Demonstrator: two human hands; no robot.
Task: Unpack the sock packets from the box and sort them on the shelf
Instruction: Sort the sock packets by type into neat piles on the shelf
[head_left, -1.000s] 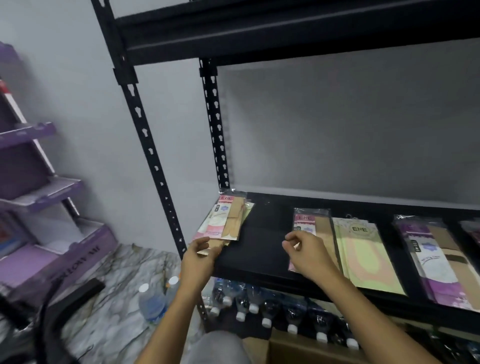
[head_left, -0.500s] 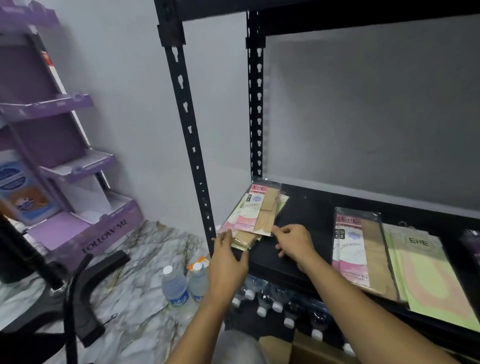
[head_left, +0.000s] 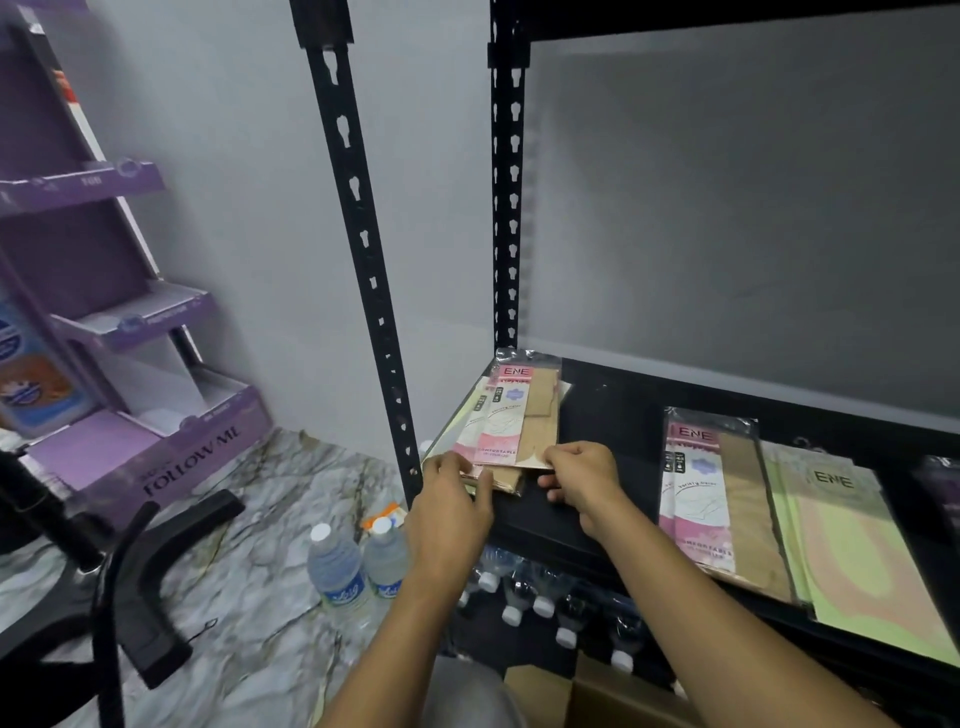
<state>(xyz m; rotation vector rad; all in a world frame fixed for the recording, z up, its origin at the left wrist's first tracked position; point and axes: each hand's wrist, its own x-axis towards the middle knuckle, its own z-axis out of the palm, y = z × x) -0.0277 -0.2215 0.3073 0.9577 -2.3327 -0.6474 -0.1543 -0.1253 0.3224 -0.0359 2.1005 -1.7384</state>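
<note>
A small stack of pink-and-tan sock packets lies at the left end of the black shelf, by the rack post. My left hand grips the stack's near left corner. My right hand pinches the near right edge of the top packet. Further right on the shelf lie another pink-and-tan packet pile and a green-and-peach packet pile. A corner of the cardboard box shows at the bottom, under my right arm.
The black rack posts stand just left of the stack. Water bottles stand on the marble floor and more lie under the shelf. A purple cardboard display stand is at the left, and a black chair base at the lower left.
My right hand left the middle pile and came over to the left stack. Both hands now hold that stack, which has slid further onto the shelf. My view has swung left.
</note>
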